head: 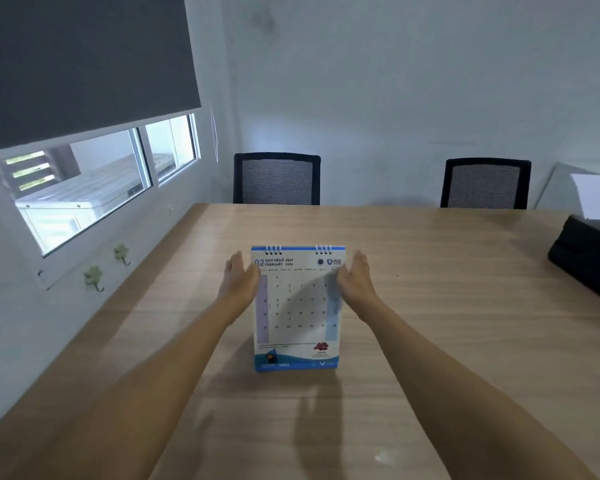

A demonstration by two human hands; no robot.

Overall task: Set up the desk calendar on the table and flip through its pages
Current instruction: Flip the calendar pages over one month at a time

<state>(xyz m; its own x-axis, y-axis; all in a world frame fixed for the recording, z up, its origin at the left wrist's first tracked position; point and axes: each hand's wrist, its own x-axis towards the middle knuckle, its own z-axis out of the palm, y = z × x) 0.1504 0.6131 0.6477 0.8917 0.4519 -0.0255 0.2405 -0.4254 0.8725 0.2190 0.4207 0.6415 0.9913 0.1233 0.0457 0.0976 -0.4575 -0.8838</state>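
Calendar [297, 306] upright mid-desk [430, 271], February page facing wearer, spiral binding at 12 o'clock. Left hand [239, 277] at its 9 o'clock edge, right hand [355, 277] at 3 o'clock; both flat, fingers apart, equally near.

Paper calendar [297, 306] (metal wire binding); wood-grain table [430, 306], slight sheen; mesh chairs [277, 180].

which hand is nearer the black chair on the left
Left. The left hand is at the calendar's left edge, almost straight below that black chair; the right hand is at the calendar's right edge, farther off.
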